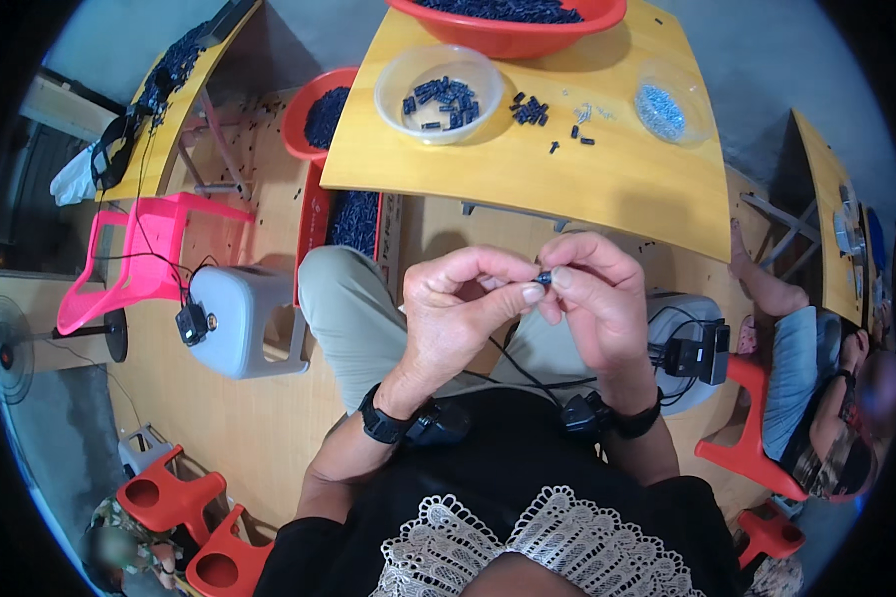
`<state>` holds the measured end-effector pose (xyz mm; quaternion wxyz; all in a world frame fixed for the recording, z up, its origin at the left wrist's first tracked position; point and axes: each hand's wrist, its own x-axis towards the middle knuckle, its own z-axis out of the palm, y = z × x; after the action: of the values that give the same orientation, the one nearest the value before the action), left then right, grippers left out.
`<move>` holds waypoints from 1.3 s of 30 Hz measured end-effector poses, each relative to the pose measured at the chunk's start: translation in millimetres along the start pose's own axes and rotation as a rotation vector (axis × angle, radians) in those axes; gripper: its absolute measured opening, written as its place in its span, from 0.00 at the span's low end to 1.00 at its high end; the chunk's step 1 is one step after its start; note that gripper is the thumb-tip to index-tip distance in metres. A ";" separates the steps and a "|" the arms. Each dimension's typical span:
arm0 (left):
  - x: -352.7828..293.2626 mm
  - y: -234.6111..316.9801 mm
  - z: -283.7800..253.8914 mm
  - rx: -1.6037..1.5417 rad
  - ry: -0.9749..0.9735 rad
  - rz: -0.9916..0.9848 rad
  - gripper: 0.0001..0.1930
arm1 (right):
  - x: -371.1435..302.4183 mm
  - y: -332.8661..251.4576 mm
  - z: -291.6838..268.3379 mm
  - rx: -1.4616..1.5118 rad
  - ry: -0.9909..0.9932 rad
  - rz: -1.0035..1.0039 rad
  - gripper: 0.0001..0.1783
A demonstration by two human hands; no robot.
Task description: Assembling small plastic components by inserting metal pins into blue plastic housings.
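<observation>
In front of my lap, both hands meet over one small dark blue cylindrical piece (543, 279). My left hand (468, 308) pinches it between thumb and forefinger. From the other side, my right hand (599, 294) also has thumb and fingers closed on it. Fingertips cover most of the piece, so its details are hidden. Beyond the hands, similar dark pieces (530, 109) lie in a loose pile on the yellow table (607, 189). A clear plastic bowl (393, 104) beside the pile holds more of them. Another clear tub (702, 109) contains tiny pale blue-silver parts.
A large red basin (508, 42) full of dark pieces stands at the table's far edge. Left of the table are another red basin (294, 129), a red box (307, 234), a grey stool (239, 308) and a pink chair (134, 254). Another person's leg (767, 279) shows at right.
</observation>
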<state>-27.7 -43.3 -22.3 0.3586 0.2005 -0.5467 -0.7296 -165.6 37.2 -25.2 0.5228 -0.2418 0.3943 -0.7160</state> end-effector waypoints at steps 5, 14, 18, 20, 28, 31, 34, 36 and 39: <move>1.2 -10.5 -6.5 -0.112 0.071 -0.079 0.07 | 9.2 -4.0 -8.6 -0.062 -0.005 -0.030 0.07; 5.7 -17.4 -17.6 -0.266 0.162 -0.162 0.08 | 75.6 -27.6 -84.4 -0.916 0.335 -0.170 0.06; 8.9 -19.6 -20.8 -0.237 0.176 -0.167 0.08 | 97.6 -24.1 -95.6 -1.151 0.321 -0.267 0.06; 11.0 -21.6 -24.0 -0.263 0.171 -0.167 0.08 | 104.3 -20.4 -97.2 -1.214 0.297 -0.312 0.06; 15.9 -30.5 -35.3 -0.317 0.169 -0.213 0.08 | 129.6 -8.3 -76.7 -1.307 0.268 -0.356 0.05; 17.5 -33.1 -38.4 -0.333 0.164 -0.215 0.08 | 143.4 -14.7 -64.4 -1.477 0.229 -0.385 0.07; 19.7 -34.6 -39.6 -0.344 0.150 -0.207 0.08 | 162.0 -17.2 -65.8 -1.544 0.229 -0.363 0.07; 21.3 -34.9 -40.4 -0.350 0.144 -0.204 0.08 | 175.6 -15.3 -69.9 -1.568 0.243 -0.356 0.07; 22.3 -35.0 -42.4 -0.369 0.151 -0.205 0.07 | 186.8 -11.9 -68.3 -1.588 0.241 -0.316 0.07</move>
<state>-24.1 -82.5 -66.7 0.3533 0.2400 -0.3522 -0.8328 -286.9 -115.3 -66.8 0.0428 -0.5142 0.7986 -0.3097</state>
